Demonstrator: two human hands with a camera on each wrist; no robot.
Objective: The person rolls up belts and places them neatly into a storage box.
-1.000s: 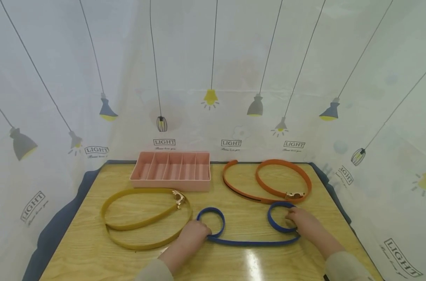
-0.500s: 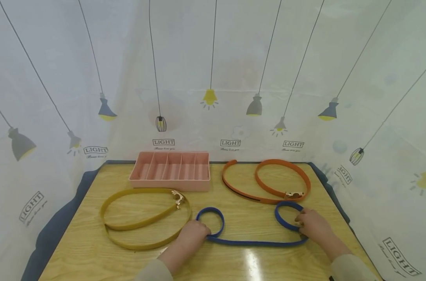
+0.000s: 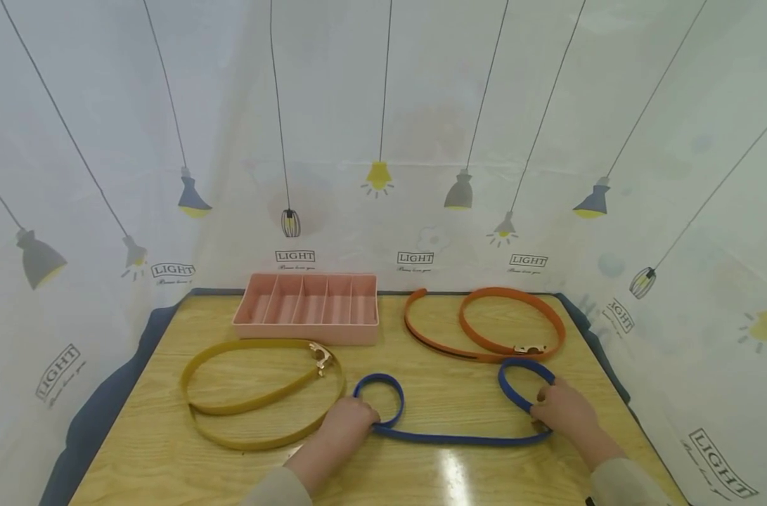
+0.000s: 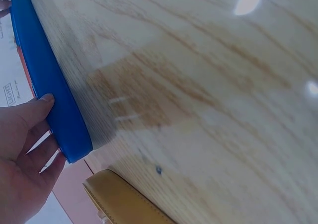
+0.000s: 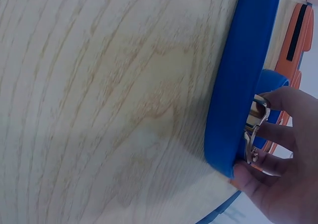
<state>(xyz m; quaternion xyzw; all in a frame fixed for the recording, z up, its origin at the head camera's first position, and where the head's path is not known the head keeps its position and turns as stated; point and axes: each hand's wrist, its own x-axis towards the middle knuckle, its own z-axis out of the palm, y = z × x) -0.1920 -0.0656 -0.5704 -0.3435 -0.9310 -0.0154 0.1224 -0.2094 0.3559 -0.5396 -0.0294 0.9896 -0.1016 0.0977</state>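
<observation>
Pinched the flat blue leather-like belt at both loops with left hand and right hand — seemed light, springy, best held beside the gold-toned metal buckle.

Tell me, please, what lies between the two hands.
In the head view: a blue belt, running from the left hand to the right hand, looped beside each, over wooden tabletop.

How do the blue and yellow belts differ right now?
Handling: the blue belt is held by the left hand and right hand; neither grips the yellow belt.
Shape: the blue belt has a small loop toward each end, joined by a nearly straight run; the yellow belt lies in wide loops.
Buckle: the blue buckle is at the right hand's fingers; the yellow buckle is uncovered.
Shared: both have metal buckles.
</observation>
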